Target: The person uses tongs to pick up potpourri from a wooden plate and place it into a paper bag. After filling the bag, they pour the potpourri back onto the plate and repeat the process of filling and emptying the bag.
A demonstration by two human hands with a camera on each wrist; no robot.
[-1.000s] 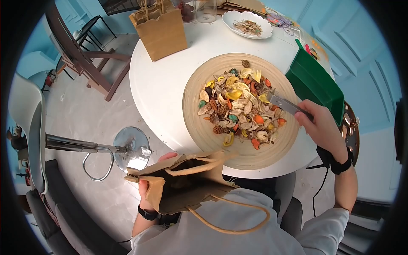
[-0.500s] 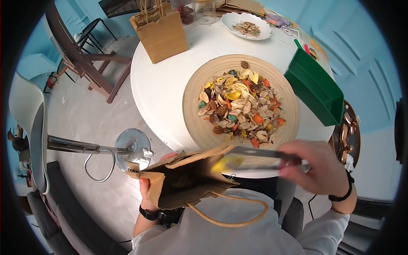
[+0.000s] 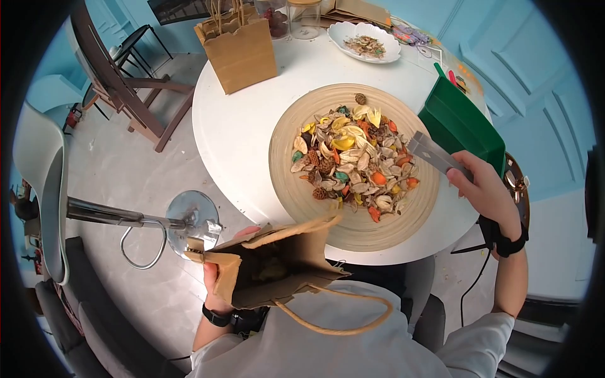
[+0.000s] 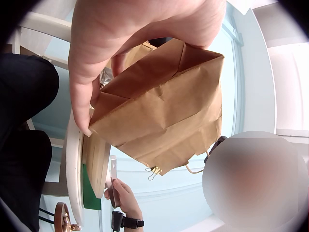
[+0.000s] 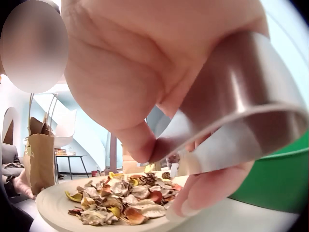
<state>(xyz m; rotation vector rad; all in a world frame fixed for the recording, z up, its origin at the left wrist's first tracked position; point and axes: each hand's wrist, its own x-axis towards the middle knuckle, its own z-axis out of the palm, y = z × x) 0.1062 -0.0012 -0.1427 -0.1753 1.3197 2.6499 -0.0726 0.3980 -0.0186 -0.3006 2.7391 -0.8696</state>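
My left hand (image 3: 215, 296) holds a brown paper bag (image 3: 309, 238) below the plate's near edge, its mouth facing up. Thumb and fingers wrap the bag's base in the left wrist view. Pale pieces (image 3: 272, 269) lie in its dark inside. A gold binder clip (image 3: 195, 249) sits on the bag's left corner. Metal tongs (image 3: 435, 153) are in my right hand (image 3: 488, 189), gripped near the bend. Their tips hang over the right side of a round wooden plate (image 3: 287, 138), with nothing showing between them. Dried petals and small cones (image 3: 356, 157) are heaped on the plate.
A green bin (image 3: 463, 116) stands right of the plate, close to the tongs. Behind are another paper bag (image 3: 242, 60), a white scalloped dish (image 3: 387, 53) with dried bits, and glass jars (image 3: 305, 20). A white stool (image 3: 41, 183) stands at the left.
The tongs picked a yellow petal from the plate's right side, carried it left over the bag's mouth, and are now back over the plate without it. The left hand has stayed put.
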